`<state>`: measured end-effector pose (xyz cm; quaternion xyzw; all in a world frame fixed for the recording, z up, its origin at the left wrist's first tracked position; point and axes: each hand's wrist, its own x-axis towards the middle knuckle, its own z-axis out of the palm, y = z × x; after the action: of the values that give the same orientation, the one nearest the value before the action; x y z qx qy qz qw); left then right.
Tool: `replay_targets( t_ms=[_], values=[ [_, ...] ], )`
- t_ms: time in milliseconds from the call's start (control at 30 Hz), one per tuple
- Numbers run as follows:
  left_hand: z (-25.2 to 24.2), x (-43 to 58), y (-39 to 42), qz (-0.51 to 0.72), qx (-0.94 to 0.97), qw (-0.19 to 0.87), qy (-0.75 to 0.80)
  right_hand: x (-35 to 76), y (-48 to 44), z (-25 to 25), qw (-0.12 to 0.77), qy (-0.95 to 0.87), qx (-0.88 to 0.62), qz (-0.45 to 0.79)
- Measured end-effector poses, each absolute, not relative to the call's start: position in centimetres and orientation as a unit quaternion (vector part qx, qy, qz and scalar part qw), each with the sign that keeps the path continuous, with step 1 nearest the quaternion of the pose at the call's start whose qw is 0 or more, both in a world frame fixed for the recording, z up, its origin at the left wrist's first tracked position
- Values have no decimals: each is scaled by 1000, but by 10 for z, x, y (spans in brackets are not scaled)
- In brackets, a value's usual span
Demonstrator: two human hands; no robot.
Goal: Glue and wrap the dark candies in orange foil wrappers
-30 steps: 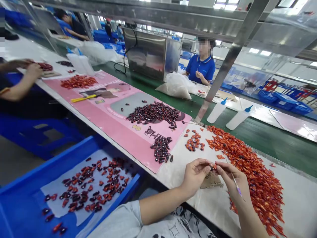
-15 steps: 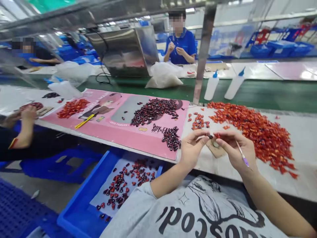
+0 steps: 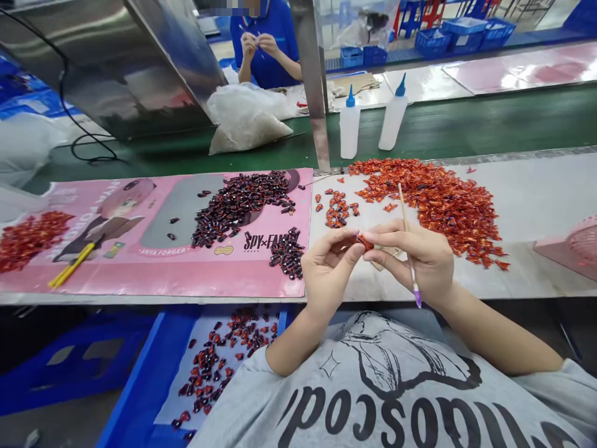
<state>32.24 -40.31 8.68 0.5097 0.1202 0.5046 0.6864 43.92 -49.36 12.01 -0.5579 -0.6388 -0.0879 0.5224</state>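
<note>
My left hand [image 3: 326, 267] and my right hand [image 3: 417, 258] meet over the near edge of the bench, fingertips pinched together. Between them is a small red plastic piece [image 3: 365, 242]; a dark piece joined to it is mostly hidden by the fingers. A thin pale stick with a purple end [image 3: 416, 297] also rests in my right hand, slanting across its fingers. Partly covered beneath the hands lies a small tan pad [image 3: 379, 266]. Beyond them is a large heap of red pieces [image 3: 438, 193], with a smaller red cluster [image 3: 338, 208] beside it.
Dark pieces [image 3: 242, 202] are heaped on a pink mat [image 3: 153, 277] with yellow tweezers [image 3: 72, 264]. A blue bin [image 3: 133, 379] below holds mixed pieces. Two squeeze bottles [image 3: 349, 132] stand by a metal post [image 3: 313, 81]. A co-worker in blue [image 3: 275, 37] sits opposite; a pink fan-like object [image 3: 578, 246] is right.
The view has swung right and levelled. My fingertips have come together: the dark and red pieces, seen side by side before, are now pressed close, the dark one mostly hidden.
</note>
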Motion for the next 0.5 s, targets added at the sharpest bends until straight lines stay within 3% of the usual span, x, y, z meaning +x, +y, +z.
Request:
replay_targets(
  t_ms=[200,500],
  values=[
    [89,337,-387,497,555,655,127,456,-480,115,511,-647,-554,-119],
    [91,367,-365,566,714,411,26,474,-471,104,540,-635,-542,-103]
  ],
)
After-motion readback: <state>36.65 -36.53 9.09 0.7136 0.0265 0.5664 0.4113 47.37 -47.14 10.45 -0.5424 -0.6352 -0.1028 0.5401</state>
